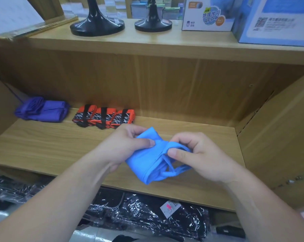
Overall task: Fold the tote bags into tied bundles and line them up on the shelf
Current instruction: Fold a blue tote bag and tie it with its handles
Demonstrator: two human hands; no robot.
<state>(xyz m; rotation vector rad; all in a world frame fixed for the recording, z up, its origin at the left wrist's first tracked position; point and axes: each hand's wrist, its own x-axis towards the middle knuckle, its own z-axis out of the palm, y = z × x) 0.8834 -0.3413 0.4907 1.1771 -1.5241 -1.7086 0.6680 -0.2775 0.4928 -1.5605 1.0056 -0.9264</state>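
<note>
A person stands at a wooden shelf (42, 145) and holds a folded blue bag (144, 161) in the air just above its near edge, a little right of centre. The left hand (125, 145) grips the left end of the fold, thumb pressed on top and fingers curled underneath. The right hand (196, 154) pinches one of the bag's thin handle straps (172, 172) between thumb and curled fingers, at the right end where the straps hang in loose loops. On the far left of the shelf lies a purple bundle (42, 110), and just right of it, in a row, three orange bundles (104, 117) bound with black straps. The blue bag does not look tied yet. The risk from here lies in the slippery cloth: if the left hand's hold slackens while the strap is wrapped, the fold could spring open. A strap pulled unevenly could leave a lopsided bundle that will not sit in line with the row. The bag also hangs close to the shelf's near edge, so a dropped bundle could fall onto the plastic-wrapped goods (147, 215) below.
</note>
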